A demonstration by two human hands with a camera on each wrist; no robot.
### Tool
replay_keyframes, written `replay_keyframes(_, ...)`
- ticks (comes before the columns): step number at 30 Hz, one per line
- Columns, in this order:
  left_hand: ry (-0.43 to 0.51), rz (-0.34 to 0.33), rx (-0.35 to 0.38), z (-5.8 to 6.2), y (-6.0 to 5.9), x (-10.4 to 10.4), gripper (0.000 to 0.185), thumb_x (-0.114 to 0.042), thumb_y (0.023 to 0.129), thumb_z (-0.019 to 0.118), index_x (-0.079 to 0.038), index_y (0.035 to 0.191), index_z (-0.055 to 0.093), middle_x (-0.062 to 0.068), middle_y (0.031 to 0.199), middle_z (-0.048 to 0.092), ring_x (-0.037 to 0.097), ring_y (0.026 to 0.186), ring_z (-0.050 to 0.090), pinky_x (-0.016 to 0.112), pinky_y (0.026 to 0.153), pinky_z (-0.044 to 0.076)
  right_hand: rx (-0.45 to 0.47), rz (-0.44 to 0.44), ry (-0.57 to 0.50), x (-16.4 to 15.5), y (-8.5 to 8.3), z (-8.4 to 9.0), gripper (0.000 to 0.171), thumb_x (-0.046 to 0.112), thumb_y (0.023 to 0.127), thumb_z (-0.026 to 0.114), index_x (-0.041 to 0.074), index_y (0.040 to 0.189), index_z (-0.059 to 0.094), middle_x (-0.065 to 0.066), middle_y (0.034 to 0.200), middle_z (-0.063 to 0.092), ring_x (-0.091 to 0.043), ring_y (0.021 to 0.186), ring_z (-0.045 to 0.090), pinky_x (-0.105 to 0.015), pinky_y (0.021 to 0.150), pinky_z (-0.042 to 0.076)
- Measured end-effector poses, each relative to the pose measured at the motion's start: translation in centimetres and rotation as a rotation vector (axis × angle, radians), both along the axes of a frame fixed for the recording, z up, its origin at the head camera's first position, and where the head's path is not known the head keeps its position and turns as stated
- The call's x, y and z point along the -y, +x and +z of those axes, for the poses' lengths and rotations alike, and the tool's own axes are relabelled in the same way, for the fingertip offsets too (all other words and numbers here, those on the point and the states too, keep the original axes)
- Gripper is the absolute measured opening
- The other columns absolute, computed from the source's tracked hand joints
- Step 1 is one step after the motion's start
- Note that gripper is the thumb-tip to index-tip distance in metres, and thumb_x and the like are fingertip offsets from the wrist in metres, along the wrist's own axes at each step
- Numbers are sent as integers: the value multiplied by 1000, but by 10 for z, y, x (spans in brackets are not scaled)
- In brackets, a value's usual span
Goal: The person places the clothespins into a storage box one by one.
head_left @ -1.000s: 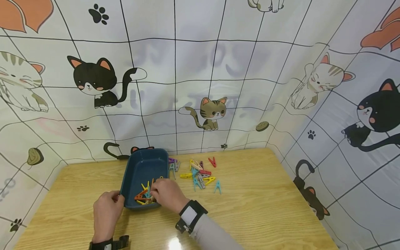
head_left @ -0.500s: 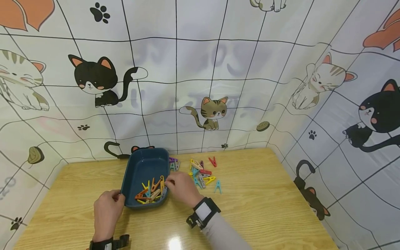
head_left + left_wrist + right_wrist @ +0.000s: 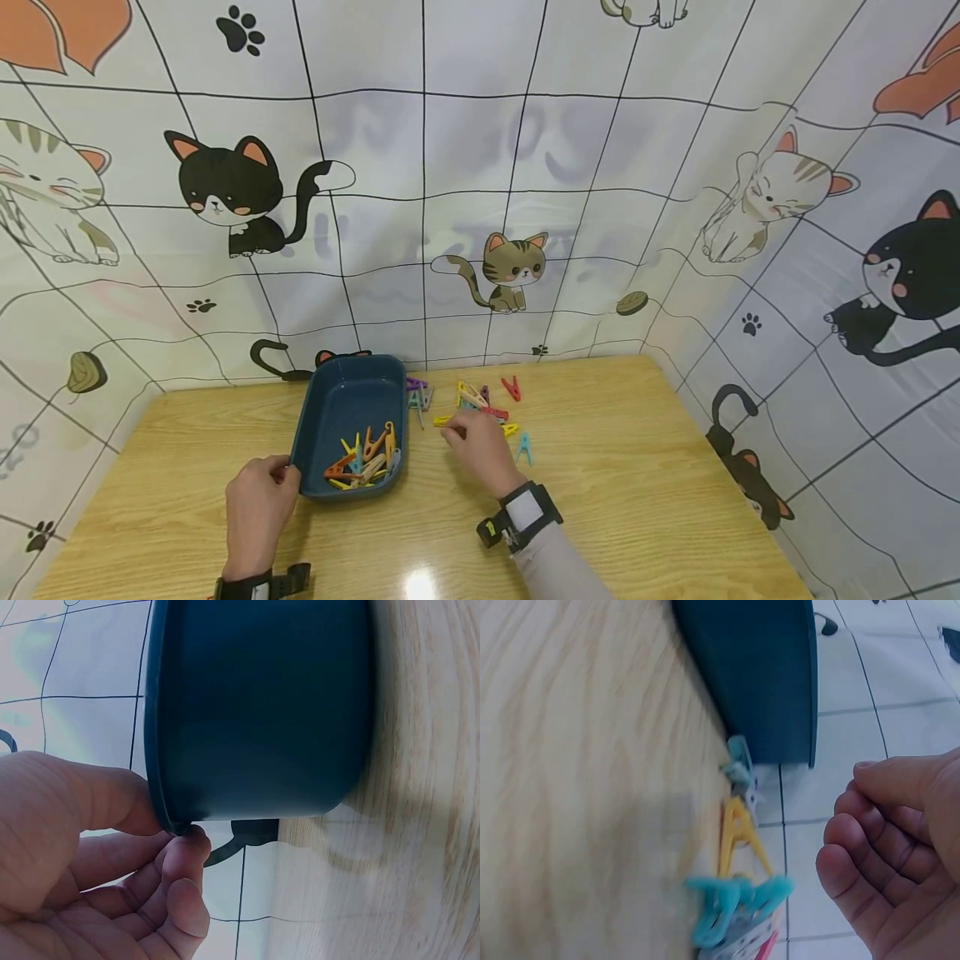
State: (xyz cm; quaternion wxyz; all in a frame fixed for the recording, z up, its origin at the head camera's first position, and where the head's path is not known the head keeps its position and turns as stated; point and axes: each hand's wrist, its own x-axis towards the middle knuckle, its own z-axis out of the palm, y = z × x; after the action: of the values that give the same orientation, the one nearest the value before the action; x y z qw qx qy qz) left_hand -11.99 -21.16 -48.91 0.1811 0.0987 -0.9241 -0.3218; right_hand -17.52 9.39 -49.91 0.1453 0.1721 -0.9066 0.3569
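Note:
A dark blue rectangular plastic tray [image 3: 347,408] stands on the table at left of centre. Several clothespins [image 3: 373,458] in yellow, orange, wood and blue lie at its near end. My left hand [image 3: 258,512] pinches the rim at its near left corner; the left wrist view shows thumb and fingertip on the lip. Right of the tray, my right hand [image 3: 483,450] is above the near side of a loose pile of clothespins [image 3: 471,395], partly hiding it. Its fingers are loosely curled with nothing between them in the right wrist view, where a turquoise clothespin [image 3: 739,896] lies below.
A few purple and grey clothespins [image 3: 417,393] lie against the tray's right side. A red clothespin [image 3: 512,388] and a light blue one [image 3: 523,448] lie apart at the pile's right. A cat-printed curtain [image 3: 420,167] rises behind the wooden table [image 3: 637,483].
My right hand has left the tray's near end and moved right to the clothespin pile, letting go of what it reached in with. My left hand keeps its pinch on the rim.

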Motion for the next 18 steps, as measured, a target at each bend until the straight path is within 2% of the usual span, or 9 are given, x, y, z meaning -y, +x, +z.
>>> replay_keyframes(6,5,3,2,-1,0,0,22,-2,84,61,13,94,75,16,73,66,31,65,63,41,56,47,26,-80,-27,-13,1,-13,6,9,90,77,9,85,79,1,80,72,-8,70,62,-24,64,51)
replay_keyframes(13,0,-1,5,-1,0,1,22,-2,84,62,13,94,75,15,72,65,30,64,62,42,56,47,20,-147,-44,-18,6,-25,10,7,87,80,11,78,77,5,73,68,-2,65,54,-22,59,46)
replay_keyframes(18,-6,-6,-2,-2,0,1,22,-1,84,62,13,94,75,15,72,65,30,64,62,42,56,47,86,-189,-61,-18,11,-29,5,8,88,79,7,82,78,2,76,70,-4,68,58,-23,61,48)
